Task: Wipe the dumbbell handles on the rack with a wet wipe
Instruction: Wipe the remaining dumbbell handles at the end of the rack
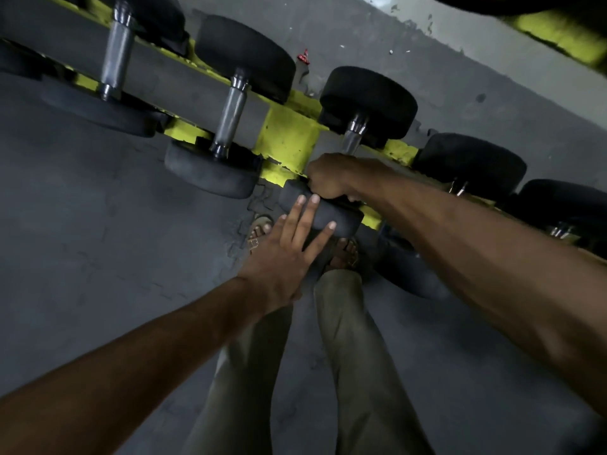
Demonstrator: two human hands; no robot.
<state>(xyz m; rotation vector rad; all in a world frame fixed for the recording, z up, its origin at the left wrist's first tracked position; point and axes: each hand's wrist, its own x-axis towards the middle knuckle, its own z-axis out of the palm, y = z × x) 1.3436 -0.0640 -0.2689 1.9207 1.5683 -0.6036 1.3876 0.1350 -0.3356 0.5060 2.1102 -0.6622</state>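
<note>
Several black dumbbells lie across a yellow rack (289, 139), seen from above. My right hand (331, 178) is closed around the metal handle (353, 136) of the middle dumbbell, near its front head (341, 221). Any wipe in that fist is hidden. My left hand (289, 251) lies flat with fingers spread on the front head of the same dumbbell. Two more dumbbells to the left show bare steel handles (230, 119) (115, 54).
More dumbbells (469, 162) sit to the right on the rack. Grey rubber flooring (98, 224) spreads on the left. My legs in olive trousers (348, 356) and sandalled feet (259, 229) stand right against the rack. Another yellow rail (558, 31) crosses the top right.
</note>
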